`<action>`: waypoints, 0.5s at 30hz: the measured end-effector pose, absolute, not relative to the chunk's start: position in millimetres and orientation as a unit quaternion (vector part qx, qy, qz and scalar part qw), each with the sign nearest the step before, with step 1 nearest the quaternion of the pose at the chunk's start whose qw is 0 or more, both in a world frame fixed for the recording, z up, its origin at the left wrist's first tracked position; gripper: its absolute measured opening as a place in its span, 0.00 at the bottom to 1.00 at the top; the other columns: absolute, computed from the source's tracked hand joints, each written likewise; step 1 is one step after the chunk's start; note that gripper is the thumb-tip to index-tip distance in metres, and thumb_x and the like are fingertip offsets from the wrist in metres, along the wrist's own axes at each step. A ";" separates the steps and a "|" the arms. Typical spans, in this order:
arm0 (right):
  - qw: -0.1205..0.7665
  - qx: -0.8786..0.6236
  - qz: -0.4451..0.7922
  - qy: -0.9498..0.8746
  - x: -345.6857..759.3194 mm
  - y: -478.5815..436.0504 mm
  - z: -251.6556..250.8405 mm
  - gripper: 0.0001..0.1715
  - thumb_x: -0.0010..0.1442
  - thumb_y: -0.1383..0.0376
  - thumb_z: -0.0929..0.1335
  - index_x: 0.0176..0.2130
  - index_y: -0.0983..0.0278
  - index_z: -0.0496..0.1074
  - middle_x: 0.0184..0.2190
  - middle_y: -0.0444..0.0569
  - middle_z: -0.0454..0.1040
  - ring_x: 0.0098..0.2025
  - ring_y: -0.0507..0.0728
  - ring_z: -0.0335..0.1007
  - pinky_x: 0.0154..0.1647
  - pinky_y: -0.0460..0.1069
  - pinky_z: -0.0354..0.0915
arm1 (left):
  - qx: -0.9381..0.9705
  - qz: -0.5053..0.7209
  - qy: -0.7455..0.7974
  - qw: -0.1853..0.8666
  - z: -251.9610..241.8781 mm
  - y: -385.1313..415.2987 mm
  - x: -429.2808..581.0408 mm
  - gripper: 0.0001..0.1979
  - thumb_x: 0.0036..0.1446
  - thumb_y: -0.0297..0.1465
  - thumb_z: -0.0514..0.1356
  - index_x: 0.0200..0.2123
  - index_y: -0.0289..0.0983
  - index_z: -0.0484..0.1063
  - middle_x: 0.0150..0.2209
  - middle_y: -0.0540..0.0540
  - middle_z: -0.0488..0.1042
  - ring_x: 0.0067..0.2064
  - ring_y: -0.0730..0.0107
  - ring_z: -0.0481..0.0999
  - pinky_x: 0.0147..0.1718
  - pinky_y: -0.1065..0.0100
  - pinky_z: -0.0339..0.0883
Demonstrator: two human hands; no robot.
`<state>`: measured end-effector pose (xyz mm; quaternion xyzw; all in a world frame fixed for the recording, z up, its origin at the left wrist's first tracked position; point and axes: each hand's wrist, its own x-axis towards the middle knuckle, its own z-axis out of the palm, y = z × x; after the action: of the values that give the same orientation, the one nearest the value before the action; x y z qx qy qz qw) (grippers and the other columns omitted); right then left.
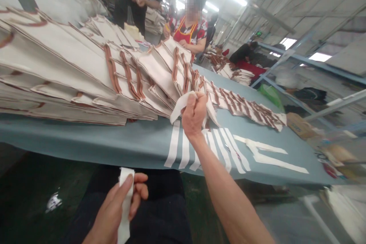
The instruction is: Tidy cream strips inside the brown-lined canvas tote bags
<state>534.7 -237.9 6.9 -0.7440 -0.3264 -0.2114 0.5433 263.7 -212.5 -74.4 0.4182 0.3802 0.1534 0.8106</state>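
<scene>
My left hand (120, 202) is below the table's front edge, its thumb pressing a white strip (125, 213) against the fingers. Over the table, my right hand (194, 116) pinches one end of another white strip (180, 106), which curls down to the left. Several white strips (173, 146) lie side by side along the table edge under my right forearm. Just behind my right hand are stacked cream fabric pieces (160, 65) with brown trim. Part of the row of strips is hidden by my forearm.
The blue-grey table (85, 137) carries large layered stacks of cream fabric (57, 57) at the left. Cream strips (281, 164) lie to the right, near a cardboard box (299, 124). Two people stand across the table. A metal rack (314, 65) stands at the right.
</scene>
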 end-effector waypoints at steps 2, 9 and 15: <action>0.523 -0.754 -0.190 -0.350 513.8 -251.6 -13.5 0.22 0.81 0.47 0.55 0.47 0.59 0.66 0.32 0.47 0.75 0.29 0.59 0.75 0.36 0.52 0.69 | 0.421 0.132 0.376 0.815 -70.6 -204.5 279.9 0.39 0.44 0.62 0.76 0.42 0.31 0.81 0.29 0.43 0.82 0.19 0.78 0.60 0.18 0.74 0.52; 0.421 -0.781 -0.146 -0.437 452.2 -288.0 -89.2 0.21 0.79 0.53 0.61 0.42 0.60 0.76 0.34 0.55 0.83 0.35 0.61 0.81 0.39 0.51 0.73 | 0.441 0.098 0.382 0.806 -76.3 -186.6 311.8 0.23 0.63 0.45 0.66 0.46 0.29 0.81 0.41 0.30 0.87 0.18 0.80 0.57 0.18 0.75 0.50; 0.393 -0.778 -0.139 -0.470 442.4 -293.4 -104.1 0.19 0.80 0.59 0.61 0.43 0.61 0.77 0.36 0.56 0.85 0.38 0.62 0.83 0.42 0.52 0.75 | 0.520 0.082 0.348 0.776 -69.3 -178.0 329.5 0.34 0.51 0.61 0.69 0.37 0.31 0.83 0.16 0.48 0.72 0.17 0.78 0.48 0.18 0.73 0.42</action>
<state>442.4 -293.4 -104.1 -0.7782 -0.4698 -0.1388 0.3930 329.5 -178.0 -69.3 0.5199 0.3482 0.0825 0.7756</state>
